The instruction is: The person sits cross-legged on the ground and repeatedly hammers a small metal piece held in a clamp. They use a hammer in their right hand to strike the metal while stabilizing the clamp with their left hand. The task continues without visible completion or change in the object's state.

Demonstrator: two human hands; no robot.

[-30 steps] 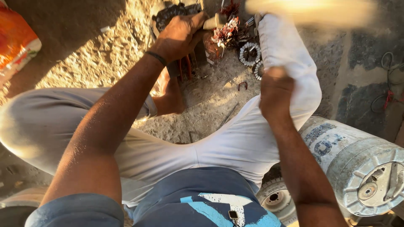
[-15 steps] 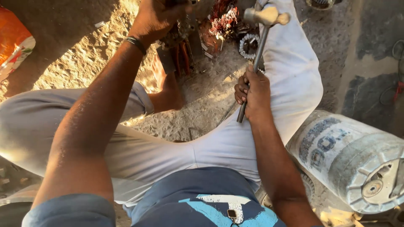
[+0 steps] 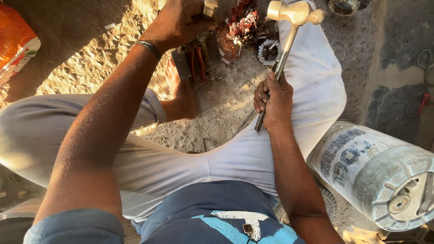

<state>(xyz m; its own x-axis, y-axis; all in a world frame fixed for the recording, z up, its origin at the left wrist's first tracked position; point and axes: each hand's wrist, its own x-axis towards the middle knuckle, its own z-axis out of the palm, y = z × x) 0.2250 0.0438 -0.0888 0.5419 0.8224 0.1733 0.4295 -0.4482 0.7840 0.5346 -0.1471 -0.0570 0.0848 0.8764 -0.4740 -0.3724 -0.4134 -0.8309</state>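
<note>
Right hand (image 3: 273,101), fingers clenched round the handle, holds the hammer (image 3: 285,49) with its head raised above the white-trousered knee. Left hand (image 3: 178,20), fingers clenched, grips a metal tool (image 3: 209,9) at the top edge, over the coppery motor scrap (image 3: 242,25) on the sandy ground (image 3: 90,63). To hit well: grip looks mid-handle, so keep the tool upright, land the head square, thumb clear.

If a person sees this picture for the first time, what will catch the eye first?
The hammer stands out most: the right hand holds it by the handle, head raised at top centre. The left hand grips a metal piece at the top. A pale drum lies at lower right.
</note>
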